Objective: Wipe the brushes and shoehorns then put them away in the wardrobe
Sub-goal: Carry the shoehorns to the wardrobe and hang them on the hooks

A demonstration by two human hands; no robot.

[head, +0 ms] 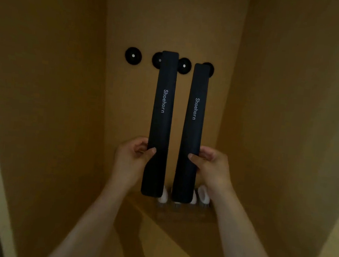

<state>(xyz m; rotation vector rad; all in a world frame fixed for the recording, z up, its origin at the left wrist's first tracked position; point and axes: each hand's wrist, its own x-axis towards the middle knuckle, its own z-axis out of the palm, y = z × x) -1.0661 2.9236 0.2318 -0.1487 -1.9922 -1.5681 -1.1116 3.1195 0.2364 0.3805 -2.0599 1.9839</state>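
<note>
Inside the wardrobe (43,95), each hand holds one black shoehorn upright against the back wall. The left hand (132,156) pinches the left shoehorn (162,117) low on its length, thumb across the front and fingers curled behind; the right hand (212,165) grips the right shoehorn (193,130) the same way, at about the same height. Both run nearly vertical, leaning slightly toward each other at the bottom, with the printed word reading down the shaft and the wider scoop ends pointing down, below the fingers. What matters for hanging them is at the top: four round black wall pegs (133,56) sit in a row on the back wall, and the top of the left shoehorn overlaps the second peg, while the top of the right one overlaps the fourth. Whether either is already hooked on cannot be told. Some small white objects (203,194) stand on the shelf below, just behind the scoop ends.
</note>
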